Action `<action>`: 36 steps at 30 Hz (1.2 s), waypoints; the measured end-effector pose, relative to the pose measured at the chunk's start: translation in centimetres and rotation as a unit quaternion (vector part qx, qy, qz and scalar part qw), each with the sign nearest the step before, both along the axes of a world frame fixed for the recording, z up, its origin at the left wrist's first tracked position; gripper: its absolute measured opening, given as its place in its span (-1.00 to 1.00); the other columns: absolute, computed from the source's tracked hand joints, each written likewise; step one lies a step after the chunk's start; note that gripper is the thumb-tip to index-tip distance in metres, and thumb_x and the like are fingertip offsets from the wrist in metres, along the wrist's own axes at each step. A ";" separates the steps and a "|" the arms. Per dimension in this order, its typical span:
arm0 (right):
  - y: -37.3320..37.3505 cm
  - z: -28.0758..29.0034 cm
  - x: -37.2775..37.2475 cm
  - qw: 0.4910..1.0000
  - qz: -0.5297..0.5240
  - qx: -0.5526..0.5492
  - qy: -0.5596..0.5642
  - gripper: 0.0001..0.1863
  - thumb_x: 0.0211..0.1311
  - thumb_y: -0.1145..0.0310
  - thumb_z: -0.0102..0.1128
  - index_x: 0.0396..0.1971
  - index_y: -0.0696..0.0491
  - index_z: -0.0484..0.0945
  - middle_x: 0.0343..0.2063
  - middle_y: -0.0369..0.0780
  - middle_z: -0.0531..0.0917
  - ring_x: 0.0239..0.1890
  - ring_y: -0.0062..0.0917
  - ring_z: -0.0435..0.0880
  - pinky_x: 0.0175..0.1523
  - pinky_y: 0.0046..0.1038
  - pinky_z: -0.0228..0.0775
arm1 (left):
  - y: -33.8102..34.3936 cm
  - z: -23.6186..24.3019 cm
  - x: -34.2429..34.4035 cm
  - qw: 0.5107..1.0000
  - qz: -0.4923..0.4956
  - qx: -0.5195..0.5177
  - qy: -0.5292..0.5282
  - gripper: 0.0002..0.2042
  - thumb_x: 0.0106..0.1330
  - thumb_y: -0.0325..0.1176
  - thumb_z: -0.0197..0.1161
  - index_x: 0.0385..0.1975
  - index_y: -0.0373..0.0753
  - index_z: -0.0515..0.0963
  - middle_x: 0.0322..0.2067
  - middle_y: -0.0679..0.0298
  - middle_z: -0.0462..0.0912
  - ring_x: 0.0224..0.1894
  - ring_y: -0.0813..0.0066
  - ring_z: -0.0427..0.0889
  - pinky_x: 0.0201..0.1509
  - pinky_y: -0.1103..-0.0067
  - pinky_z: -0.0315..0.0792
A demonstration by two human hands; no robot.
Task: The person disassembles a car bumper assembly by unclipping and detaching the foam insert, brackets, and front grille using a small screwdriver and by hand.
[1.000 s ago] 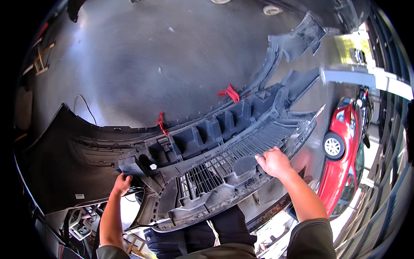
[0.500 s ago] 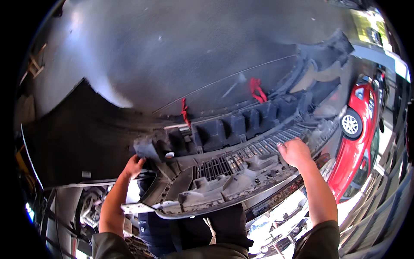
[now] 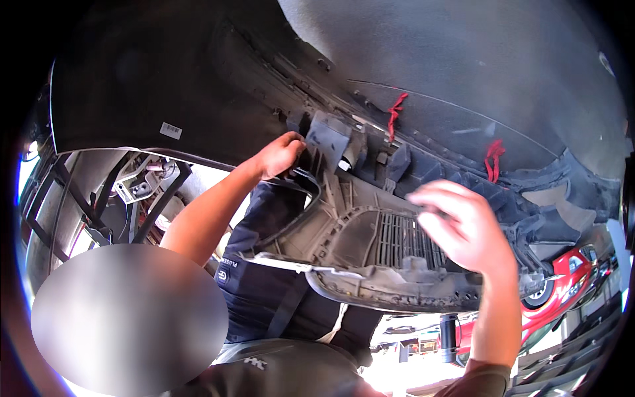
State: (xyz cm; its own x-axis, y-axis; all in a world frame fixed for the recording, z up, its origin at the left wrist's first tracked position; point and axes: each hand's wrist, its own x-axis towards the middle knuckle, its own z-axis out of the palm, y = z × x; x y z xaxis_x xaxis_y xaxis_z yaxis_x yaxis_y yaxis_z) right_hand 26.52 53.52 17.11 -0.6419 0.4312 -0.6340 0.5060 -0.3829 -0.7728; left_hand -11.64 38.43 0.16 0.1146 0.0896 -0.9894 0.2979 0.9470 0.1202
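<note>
Overhead, a large black car bumper cover (image 3: 198,86) fills most of the view, with its inner side turned to the person. The left hand (image 3: 281,153) is raised to it, and its fingers are curled around the edge of a dark plastic bracket (image 3: 329,140) on the bumper's inner frame. The right hand (image 3: 463,228) is blurred; it is in front of the grey grille section (image 3: 397,239), with the fingers loosely bent, and I cannot tell if it grips anything or only touches the plastic. Two red ties (image 3: 493,159) hang from the upper part of the bumper, to the right of the left hand. Below the bumper's right end, a red car (image 3: 569,278) stands on the ground.
</note>
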 end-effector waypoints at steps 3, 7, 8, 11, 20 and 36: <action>-2.5 -7.6 -7.9 0.976 0.082 -0.196 -0.043 -0.63 0.55 0.27 0.24 0.19 0.16 0.67 0.02 -0.11 0.78 0.04 -0.41 0.77 0.16 -0.34 0.62 | -0.9 -1.0 -0.3 0.997 0.063 0.006 -0.037 -0.66 0.52 -0.15 0.08 0.07 -0.25 0.57 -0.34 0.27 0.60 -0.40 0.46 0.56 -0.35 0.45 0.50; -7.7 -13.9 -14.7 0.975 0.159 -0.153 -0.013 -0.67 0.40 0.34 0.23 0.06 0.17 0.67 -0.26 -0.10 0.79 -0.21 -0.29 0.79 -0.03 -0.25 0.60 | 0.5 -0.2 0.2 0.994 0.089 -0.018 -0.062 -0.65 0.55 -0.15 0.00 0.08 -0.25 0.54 -0.37 0.24 0.59 -0.43 0.45 0.59 -0.38 0.46 0.51; -8.2 -14.5 -15.7 0.979 0.150 -0.137 -0.004 -0.72 0.36 0.38 0.22 -0.02 0.17 0.66 -0.27 -0.06 0.77 -0.20 -0.19 0.78 -0.05 -0.19 0.59 | 1.0 0.2 0.1 0.995 0.085 -0.020 -0.055 -0.67 0.59 -0.17 -0.03 0.11 -0.26 0.52 -0.40 0.25 0.58 -0.47 0.46 0.58 -0.42 0.49 0.50; -8.5 -14.6 -15.7 0.980 0.145 -0.130 0.029 -0.82 0.32 0.43 0.22 -0.16 0.16 0.65 -0.33 -0.08 0.73 -0.27 -0.22 0.75 -0.10 -0.21 0.57 | 0.1 0.0 -0.2 0.994 0.096 -0.032 -0.042 -0.65 0.58 -0.17 -0.05 0.12 -0.27 0.51 -0.39 0.20 0.61 -0.53 0.44 0.60 -0.41 0.47 0.53; -8.8 -11.4 -15.6 0.940 0.159 -0.249 0.169 -0.82 0.50 0.38 0.21 -0.11 0.15 0.71 -0.14 -0.18 0.70 -0.12 -0.33 0.71 0.02 -0.34 0.56 | 0.2 -0.3 -0.6 0.999 0.017 0.015 -0.031 -0.46 0.60 -0.03 -0.06 0.26 -0.39 0.48 0.14 -0.25 0.69 0.30 -0.15 0.62 0.42 0.27 0.41; -8.7 -10.8 -18.4 0.942 0.171 -0.246 0.154 -0.78 0.54 0.31 0.23 -0.21 0.19 0.61 -0.27 -0.14 0.61 -0.22 -0.22 0.65 -0.07 -0.27 0.51 | -0.2 -0.4 -0.9 0.998 -0.021 0.054 -0.023 -0.60 0.63 -0.11 -0.05 0.17 -0.30 0.50 -0.13 -0.03 0.69 0.04 0.16 0.69 0.21 0.33 0.49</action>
State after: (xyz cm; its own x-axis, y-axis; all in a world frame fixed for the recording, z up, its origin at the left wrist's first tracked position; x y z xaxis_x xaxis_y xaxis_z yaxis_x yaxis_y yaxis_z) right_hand 8.08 44.78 6.34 -0.8761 -0.1305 -0.4642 0.4453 -0.5882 -0.6751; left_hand -12.55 38.21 -0.24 0.1654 0.1904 -0.9677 0.3281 0.9147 0.2361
